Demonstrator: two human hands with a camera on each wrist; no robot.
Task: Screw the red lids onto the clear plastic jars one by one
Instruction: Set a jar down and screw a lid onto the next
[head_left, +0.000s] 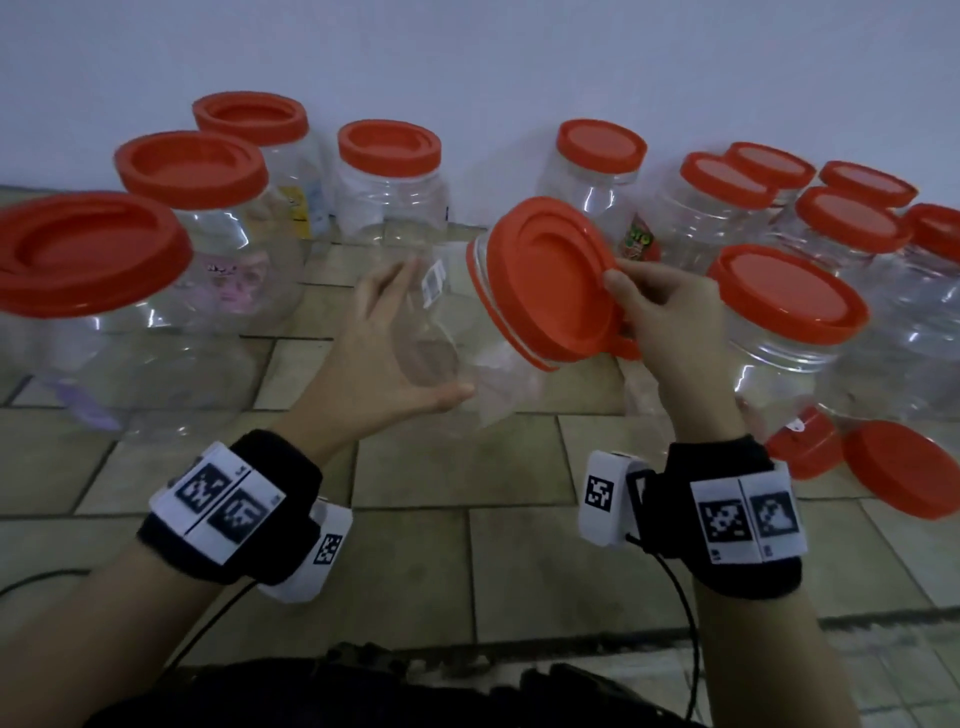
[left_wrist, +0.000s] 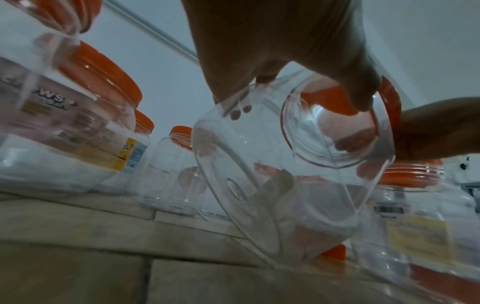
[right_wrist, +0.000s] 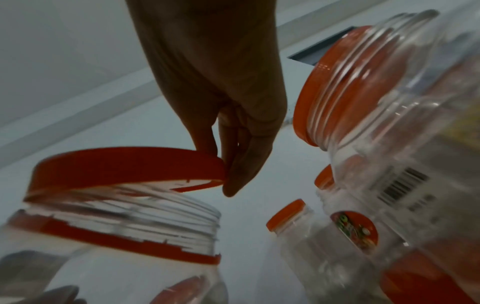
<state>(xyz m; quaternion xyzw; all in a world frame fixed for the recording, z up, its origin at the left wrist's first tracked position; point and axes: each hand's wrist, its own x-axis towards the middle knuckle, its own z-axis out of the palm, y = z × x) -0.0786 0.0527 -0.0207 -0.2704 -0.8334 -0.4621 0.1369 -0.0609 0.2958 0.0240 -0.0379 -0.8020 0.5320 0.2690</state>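
I hold a clear plastic jar (head_left: 483, 374) tilted in the air, its mouth pointing right. My left hand (head_left: 431, 330) grips its body, fingers over the top and thumb underneath. In the left wrist view the jar (left_wrist: 259, 185) hangs under my fingers (left_wrist: 358, 88). A red lid (head_left: 550, 280) sits askew against the jar's threaded mouth (right_wrist: 155, 216), not seated flat. My right hand (head_left: 621, 312) pinches the lid's right rim between thumb and fingers. The right wrist view shows the lid (right_wrist: 124, 162) raised on the side that my fingertips (right_wrist: 233, 181) hold.
Several capped clear jars stand along the white wall (head_left: 467, 62), the nearest ones at left (head_left: 88, 249) and right (head_left: 784, 296). Two loose red lids (head_left: 904, 467) (head_left: 802, 447) lie on the tiled floor (head_left: 467, 545) at the right. A black cable (head_left: 685, 613) trails from my right wrist.
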